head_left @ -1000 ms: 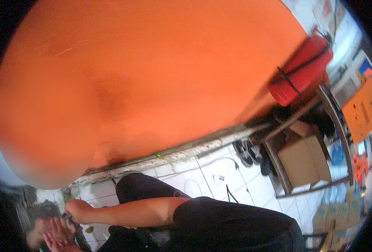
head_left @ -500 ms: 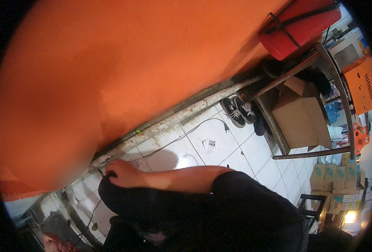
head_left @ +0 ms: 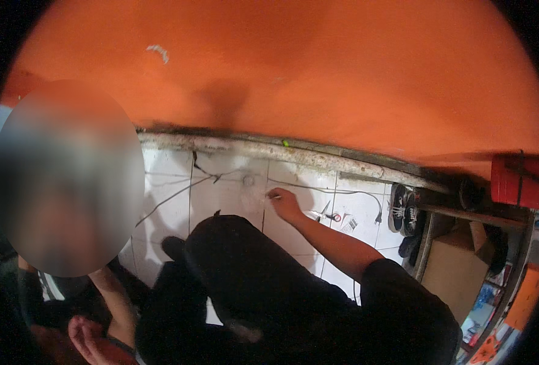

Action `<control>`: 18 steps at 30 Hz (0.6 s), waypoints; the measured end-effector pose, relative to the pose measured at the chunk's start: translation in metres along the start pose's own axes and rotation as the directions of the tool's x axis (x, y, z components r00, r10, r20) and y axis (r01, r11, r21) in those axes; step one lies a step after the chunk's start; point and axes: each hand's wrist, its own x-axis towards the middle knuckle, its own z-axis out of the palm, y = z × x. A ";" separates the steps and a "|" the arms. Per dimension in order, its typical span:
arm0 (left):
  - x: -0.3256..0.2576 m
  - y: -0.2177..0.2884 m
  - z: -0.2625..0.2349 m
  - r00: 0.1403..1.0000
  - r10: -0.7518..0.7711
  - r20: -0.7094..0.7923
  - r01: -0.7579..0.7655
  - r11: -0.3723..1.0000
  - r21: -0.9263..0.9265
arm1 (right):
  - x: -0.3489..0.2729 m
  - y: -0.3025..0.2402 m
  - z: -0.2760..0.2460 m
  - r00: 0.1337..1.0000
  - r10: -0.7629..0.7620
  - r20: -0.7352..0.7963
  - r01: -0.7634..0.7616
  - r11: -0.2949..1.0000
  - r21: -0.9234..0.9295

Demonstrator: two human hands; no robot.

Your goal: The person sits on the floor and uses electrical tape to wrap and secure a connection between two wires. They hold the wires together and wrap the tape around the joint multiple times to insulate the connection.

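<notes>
Lying on the white tiles (head_left: 230, 201), the scissors (head_left: 327, 216) are to the right of the right hand (head_left: 283, 202), near it and slightly closer to the body, their long axis running roughly sideways, red ring at the right end. The hand's fingers are curled in; whether they pinch anything I cannot tell. A cable (head_left: 348, 192) runs just beyond them, on the side toward the orange wall (head_left: 318, 73). Shoes (head_left: 396, 207) stand farther right. Whose hand (head_left: 84, 340) shows at lower left, I cannot tell.
</notes>
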 end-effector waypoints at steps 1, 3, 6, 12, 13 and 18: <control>-0.012 0.005 -0.007 0.999 -0.027 0.024 0.026 0.999 0.047 | -0.006 0.017 -0.005 0.999 0.017 -0.046 -0.029 0.955 -0.296; -0.046 0.007 -0.014 0.986 -0.082 0.145 0.057 0.984 0.167 | -0.022 0.049 -0.014 0.983 0.125 -0.133 -0.180 0.773 -0.608; -0.087 -0.022 -0.004 0.949 -0.104 0.299 0.037 0.974 0.222 | -0.032 0.076 -0.010 0.986 0.131 -0.100 -0.164 0.850 -0.501; -0.126 -0.109 -0.012 0.816 -0.288 0.501 0.154 0.944 0.291 | 0.011 0.050 0.060 0.863 -0.494 0.107 0.494 0.776 -0.392; -0.126 -0.120 -0.015 0.801 -0.349 0.486 0.233 0.930 0.285 | 0.015 0.040 0.067 0.771 -0.611 0.182 0.632 0.696 -0.340; -0.129 -0.166 -0.015 0.784 -0.330 0.525 0.114 0.909 0.400 | 0.018 0.024 0.077 0.723 -0.680 0.118 0.623 0.569 -0.537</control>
